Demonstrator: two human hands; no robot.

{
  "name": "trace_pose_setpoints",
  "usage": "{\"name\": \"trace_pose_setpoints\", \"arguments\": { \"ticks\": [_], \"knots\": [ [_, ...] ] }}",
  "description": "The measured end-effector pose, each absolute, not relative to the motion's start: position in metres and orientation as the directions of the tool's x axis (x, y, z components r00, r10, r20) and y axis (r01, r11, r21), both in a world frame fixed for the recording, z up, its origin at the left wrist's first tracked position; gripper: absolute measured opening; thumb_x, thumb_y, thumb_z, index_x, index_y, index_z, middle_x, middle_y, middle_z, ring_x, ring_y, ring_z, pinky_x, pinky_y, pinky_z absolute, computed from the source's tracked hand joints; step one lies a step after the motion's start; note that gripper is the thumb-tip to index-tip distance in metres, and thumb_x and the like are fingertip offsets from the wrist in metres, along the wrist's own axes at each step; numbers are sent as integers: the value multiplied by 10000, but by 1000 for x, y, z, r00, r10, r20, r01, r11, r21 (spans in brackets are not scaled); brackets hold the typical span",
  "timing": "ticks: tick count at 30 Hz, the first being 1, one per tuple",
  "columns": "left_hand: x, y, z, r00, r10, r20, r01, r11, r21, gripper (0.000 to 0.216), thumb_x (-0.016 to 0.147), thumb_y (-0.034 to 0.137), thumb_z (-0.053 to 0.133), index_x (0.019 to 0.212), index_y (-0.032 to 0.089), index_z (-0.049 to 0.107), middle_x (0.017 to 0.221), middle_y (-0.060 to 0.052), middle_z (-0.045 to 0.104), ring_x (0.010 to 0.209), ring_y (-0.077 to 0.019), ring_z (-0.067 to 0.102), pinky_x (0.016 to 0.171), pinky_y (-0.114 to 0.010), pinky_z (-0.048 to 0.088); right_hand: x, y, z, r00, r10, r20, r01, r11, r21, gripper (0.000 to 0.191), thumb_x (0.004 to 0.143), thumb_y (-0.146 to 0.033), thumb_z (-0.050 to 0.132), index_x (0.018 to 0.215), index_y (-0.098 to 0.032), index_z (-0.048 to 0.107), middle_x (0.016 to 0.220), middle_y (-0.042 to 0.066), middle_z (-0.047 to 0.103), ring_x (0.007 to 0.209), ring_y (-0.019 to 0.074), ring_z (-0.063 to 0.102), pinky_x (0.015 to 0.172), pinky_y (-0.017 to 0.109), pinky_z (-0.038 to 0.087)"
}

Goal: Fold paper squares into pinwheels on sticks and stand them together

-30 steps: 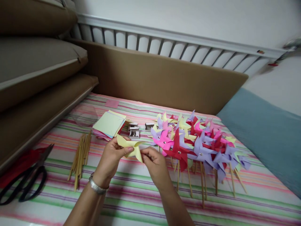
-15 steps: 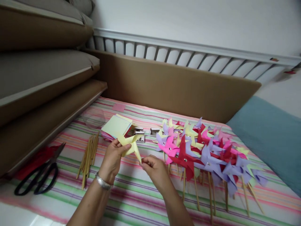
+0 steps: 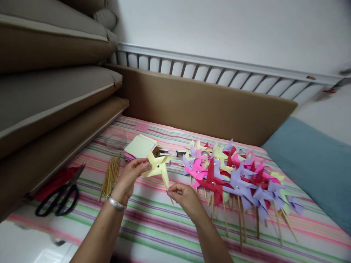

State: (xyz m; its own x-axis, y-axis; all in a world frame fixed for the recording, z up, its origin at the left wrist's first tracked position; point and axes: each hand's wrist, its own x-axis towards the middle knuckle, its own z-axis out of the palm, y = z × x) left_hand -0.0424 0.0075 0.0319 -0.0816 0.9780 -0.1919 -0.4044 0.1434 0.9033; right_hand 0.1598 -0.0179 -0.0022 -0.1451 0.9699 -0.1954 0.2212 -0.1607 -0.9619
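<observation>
A pale yellow paper pinwheel (image 3: pixel 157 165), with a silver pin head at its centre, is held up over the striped cloth. My left hand (image 3: pixel 131 174), with a silver bangle at the wrist, pinches the pinwheel's left blade between thumb and fingers. Just under the lower blade, my right hand (image 3: pixel 181 194) is closed with its fingertips at the thin wooden stick, whose end pokes out below. Behind the pinwheel lies a stack of coloured paper squares (image 3: pixel 139 147), partly covered by it. Small open metal-coloured boxes (image 3: pixel 181 153) sit beside the stack.
Many finished pinwheels (image 3: pixel 238 182) in several colours lie at the right. Bare wooden sticks (image 3: pixel 110 176) and black-handled scissors (image 3: pixel 60 197) over red material (image 3: pixel 56 182) are at the left. Stacked cushions (image 3: pixel 59 96) and a brown board (image 3: pixel 203 104) border the striped cloth (image 3: pixel 153 226).
The pinwheel has turned so its front and silver pin head face me. My left fingers now grip only the blade's edge, and the stick's end shows below my right fingertips.
</observation>
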Motion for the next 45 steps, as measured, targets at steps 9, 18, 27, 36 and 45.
{"name": "trace_pose_setpoints", "arguments": {
  "ticks": [9,18,27,36,45],
  "knots": [
    [-29,-60,50,51,972,-229,-244,234,941,298,582,379,768,706,116,701,703,-88,705,611,-154,627,637,-271,482,191,-98,42,-118,962,-248,212,-220,-952,131,626,-272,649,598,-149,616,489,-20,563,467,96,484,472,216,355],
    [0,-126,89,171,945,-279,-330,322,888,262,559,305,796,619,110,631,570,-35,642,461,-96,560,574,-251,484,199,-160,92,-104,969,-225,41,-222,-974,204,594,-334,681,613,-154,586,481,-28,568,393,55,382,387,186,232],
    [26,-160,123,351,904,-243,-388,377,841,190,622,251,759,654,117,628,593,-18,639,479,-95,564,671,-307,510,221,-196,119,-89,984,-153,-40,-157,-987,254,609,-370,694,655,-150,574,488,-42,531,401,45,348,392,193,179],
    [49,-188,137,267,960,-85,-29,96,995,272,637,373,718,744,135,641,687,-64,678,500,-134,574,557,-271,444,230,-207,120,-78,991,-106,-62,-111,-992,227,654,-353,667,680,-151,569,462,-64,496,397,43,331,398,195,182],
    [21,-170,128,20,836,548,502,-483,718,257,736,198,589,985,185,652,972,-82,692,886,-205,620,837,-364,457,224,-213,115,-106,988,-115,-131,-129,-983,216,617,-328,670,673,-142,574,501,-40,545,384,35,339,383,195,165]
  ]
}}
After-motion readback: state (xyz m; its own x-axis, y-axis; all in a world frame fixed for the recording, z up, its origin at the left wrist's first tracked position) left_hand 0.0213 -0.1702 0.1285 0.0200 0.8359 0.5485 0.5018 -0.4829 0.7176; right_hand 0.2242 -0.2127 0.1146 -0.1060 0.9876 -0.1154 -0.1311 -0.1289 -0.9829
